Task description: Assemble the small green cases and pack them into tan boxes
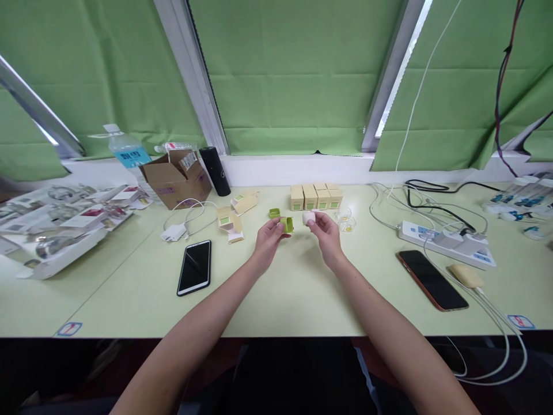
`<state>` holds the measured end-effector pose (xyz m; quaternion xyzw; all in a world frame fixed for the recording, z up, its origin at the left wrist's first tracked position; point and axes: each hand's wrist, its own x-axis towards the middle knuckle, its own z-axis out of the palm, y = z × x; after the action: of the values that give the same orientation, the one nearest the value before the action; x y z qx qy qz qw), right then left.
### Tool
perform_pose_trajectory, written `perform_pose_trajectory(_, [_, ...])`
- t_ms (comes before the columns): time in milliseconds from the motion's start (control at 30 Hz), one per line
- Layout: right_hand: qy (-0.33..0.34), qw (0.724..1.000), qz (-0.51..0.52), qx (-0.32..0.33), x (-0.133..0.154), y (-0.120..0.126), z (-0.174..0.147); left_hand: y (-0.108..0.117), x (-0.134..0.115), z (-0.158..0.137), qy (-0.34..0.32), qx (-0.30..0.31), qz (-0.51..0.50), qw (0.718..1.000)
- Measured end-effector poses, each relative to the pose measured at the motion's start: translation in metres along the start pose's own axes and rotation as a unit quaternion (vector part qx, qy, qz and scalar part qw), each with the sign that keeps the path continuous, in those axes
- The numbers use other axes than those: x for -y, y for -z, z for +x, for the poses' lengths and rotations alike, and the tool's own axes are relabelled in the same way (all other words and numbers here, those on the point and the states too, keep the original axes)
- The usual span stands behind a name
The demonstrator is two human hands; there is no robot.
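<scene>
My left hand (270,238) grips a small green container (287,225), its open side turned toward the right. Between the fingertips of my right hand (325,232) is a small white rounded piece (308,217), too small to name more exactly. The two things are apart, a short gap between them above the table. Just behind my left hand lies another green piece (274,212), much like a cap. Several small kraft boxes (316,197) with green labels stand in a row beyond my hands. Clear plastic pieces (346,221) lie right of my right hand.
Opened kraft boxes (228,222) and a white charger (174,232) lie to the left, near a phone (194,268). Behind them stand a cardboard box (177,181) and a black cylinder (215,171). A power strip (444,245), cables and another phone (432,280) occupy the right.
</scene>
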<state>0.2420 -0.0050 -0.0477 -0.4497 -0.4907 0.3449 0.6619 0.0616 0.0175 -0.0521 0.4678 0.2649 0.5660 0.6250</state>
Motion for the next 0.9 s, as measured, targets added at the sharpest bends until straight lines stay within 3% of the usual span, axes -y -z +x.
perform_pose_trajectory(200, [-0.084, 0.992, 0.078, 0.059, 0.0041, -0.0097, -0.0079, 0.0009, 0.0028, 0.0015, -0.023, -0.037, 0.062, 0.997])
perform_pose_trajectory(433, [-0.08, 0.991, 0.066, 0.086, 0.0085, -0.009, -0.0095, -0.0014, 0.0008, -0.0009, -0.048, -0.028, 0.137, 0.989])
perform_pose_trajectory(900, [-0.077, 0.992, 0.051, 0.084, 0.0068, -0.0105, -0.0101, -0.004, -0.0018, -0.0028, -0.079, -0.01, 0.194, 0.978])
